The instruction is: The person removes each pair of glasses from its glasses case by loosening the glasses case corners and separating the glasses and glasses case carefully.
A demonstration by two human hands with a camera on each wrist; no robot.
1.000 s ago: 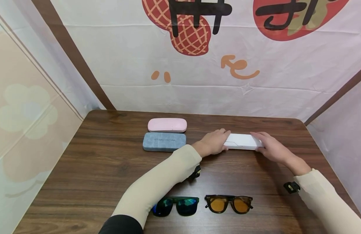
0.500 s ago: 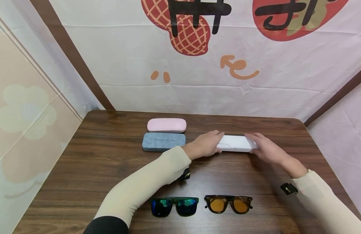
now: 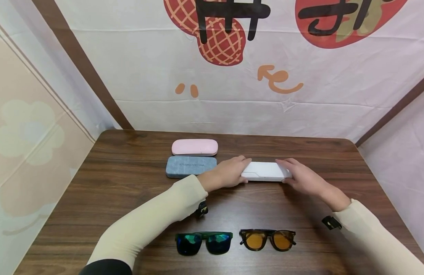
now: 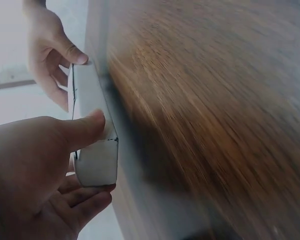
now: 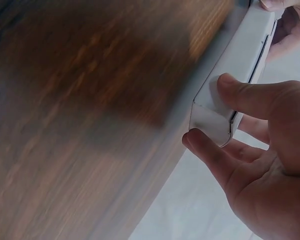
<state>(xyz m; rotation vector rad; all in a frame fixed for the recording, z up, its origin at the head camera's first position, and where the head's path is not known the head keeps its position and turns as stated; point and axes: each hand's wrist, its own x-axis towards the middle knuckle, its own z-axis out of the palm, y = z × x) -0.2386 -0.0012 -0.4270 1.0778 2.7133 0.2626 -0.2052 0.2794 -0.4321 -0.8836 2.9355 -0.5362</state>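
Observation:
A white glasses case lies lengthwise on the brown wooden table, held at both ends. My left hand grips its left end, thumb on the near face and fingers curled behind. My right hand grips the right end the same way, thumb and fingers pinching the end cap. The case stays closed. It sits just right of the blue case.
A pink case and a blue-grey case lie side by side at the back left. Sunglasses with green mirror lenses and sunglasses with amber lenses rest near the front edge. A printed cloth wall stands behind the table.
Both hands have carried the white case leftward and slightly toward me, closer to the blue-grey case. The grip on both ends is unchanged.

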